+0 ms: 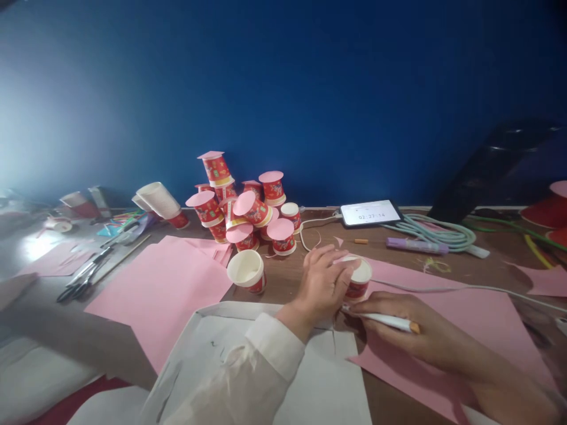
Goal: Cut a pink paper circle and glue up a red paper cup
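Note:
A red paper cup (pixel 357 285) stands upside down on a large pink paper sheet (pixel 469 330). My left hand (pixel 323 283) wraps around its near left side and top, with the fingers partly covering it. Low beside the cup, my right hand (pixel 398 316) grips a white pen (pixel 385 320) with an orange end. The pen's tip lies by the cup's base and is hard to make out. Left of my hands, another paper cup (pixel 246 271) sits mouth up.
Several red cups topped with pink paper discs (pixel 250 203) are piled against the blue wall. A phone (pixel 371 212), a coiled cable (pixel 436 232) and a purple marker (pixel 416 245) lie at the back right. Scissors (pixel 86 274) and stacked cups (pixel 162 203) are on the left.

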A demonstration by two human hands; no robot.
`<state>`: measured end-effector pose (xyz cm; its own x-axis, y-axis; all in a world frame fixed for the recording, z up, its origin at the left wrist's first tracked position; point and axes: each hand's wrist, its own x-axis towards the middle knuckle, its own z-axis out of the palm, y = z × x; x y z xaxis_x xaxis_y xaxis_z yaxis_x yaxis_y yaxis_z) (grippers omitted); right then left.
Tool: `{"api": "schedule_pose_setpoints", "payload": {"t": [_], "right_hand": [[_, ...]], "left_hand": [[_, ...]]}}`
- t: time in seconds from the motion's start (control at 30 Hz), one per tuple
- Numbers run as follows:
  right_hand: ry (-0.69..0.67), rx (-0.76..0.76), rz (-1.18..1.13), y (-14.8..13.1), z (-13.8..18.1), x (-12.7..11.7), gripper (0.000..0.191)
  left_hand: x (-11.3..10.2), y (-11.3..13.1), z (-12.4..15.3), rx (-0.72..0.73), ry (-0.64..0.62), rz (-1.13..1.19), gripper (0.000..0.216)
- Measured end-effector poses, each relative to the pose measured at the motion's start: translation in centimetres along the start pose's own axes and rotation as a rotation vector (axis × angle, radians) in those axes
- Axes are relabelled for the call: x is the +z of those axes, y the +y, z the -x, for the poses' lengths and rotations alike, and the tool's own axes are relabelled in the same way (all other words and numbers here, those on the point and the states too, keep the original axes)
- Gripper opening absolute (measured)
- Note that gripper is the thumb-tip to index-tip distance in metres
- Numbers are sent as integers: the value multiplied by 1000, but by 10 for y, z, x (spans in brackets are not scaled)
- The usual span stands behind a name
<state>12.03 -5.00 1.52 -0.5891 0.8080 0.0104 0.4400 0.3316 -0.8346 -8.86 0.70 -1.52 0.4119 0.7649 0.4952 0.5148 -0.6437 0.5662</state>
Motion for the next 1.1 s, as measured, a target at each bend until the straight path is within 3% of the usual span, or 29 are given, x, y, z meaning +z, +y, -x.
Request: {"api": "schedule_pose_setpoints", "payload": {"t": [0.33,0.8,1.1], "right_hand": [[154,-28,203,9,-1,8,40],[157,-14,248,12,0,12,36],[131,75,188,13,3,7,37]], "left_hand": [[0,0,0,-7,-18,10,42],[-3,4,0,-10,-23,6,41],[-3,3,-2,-8,-18,14,36]]}}
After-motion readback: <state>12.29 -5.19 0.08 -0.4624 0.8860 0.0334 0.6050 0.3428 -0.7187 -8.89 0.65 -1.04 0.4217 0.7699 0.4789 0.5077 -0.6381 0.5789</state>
